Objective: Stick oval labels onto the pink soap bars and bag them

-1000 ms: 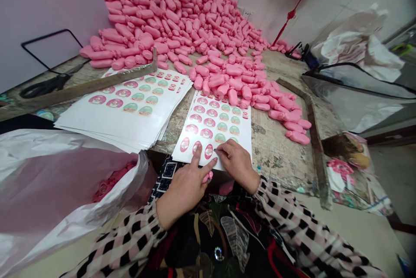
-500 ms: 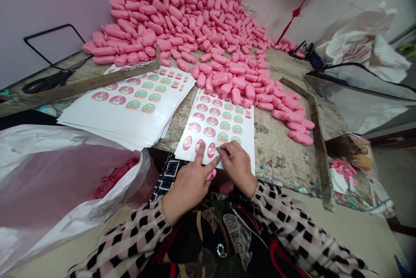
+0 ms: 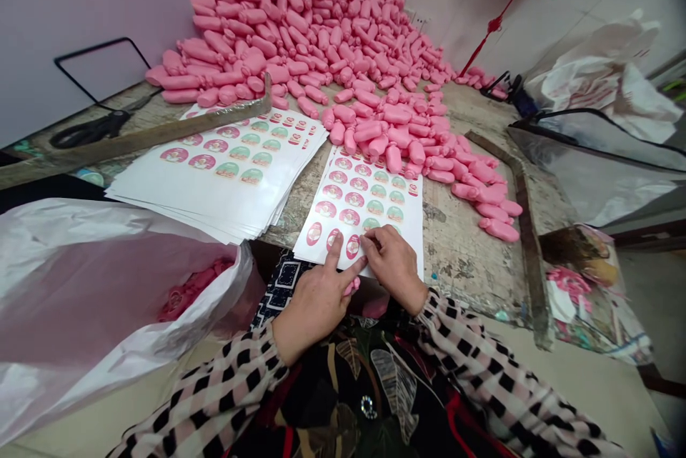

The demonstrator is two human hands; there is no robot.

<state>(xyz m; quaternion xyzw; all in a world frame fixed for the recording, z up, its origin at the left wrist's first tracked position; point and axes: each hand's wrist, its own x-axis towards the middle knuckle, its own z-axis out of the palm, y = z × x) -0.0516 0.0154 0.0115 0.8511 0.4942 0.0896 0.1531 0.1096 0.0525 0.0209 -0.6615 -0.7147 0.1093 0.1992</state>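
A white sticker sheet [image 3: 411,226] lies at the table's near edge, printed with rows of pink and green labels. My left hand [image 3: 314,304] stretches two fingers flat onto its bottom row. Curled beneath them, the same hand keeps a small pink wrapped piece [image 3: 351,287], mostly hidden by the palm. At the right edge of an oval pink sticker [image 3: 352,246], my right hand [image 3: 397,266] has thumb and forefinger pinched together. Whether that edge is lifted is too small to tell.
Behind the sheet rises a large heap of pink wrapped pieces [image 3: 316,36]. To the left are a stack of sticker sheets [image 3: 176,204], a wooden strip [image 3: 161,135], scissors [image 3: 93,128] and a white bag [image 3: 107,258]. Another wooden strip [image 3: 528,244] borders the right side.
The whole view has shifted slightly, with the scene a little further right. Both hands keep nearly the same pose at the oval sticker.
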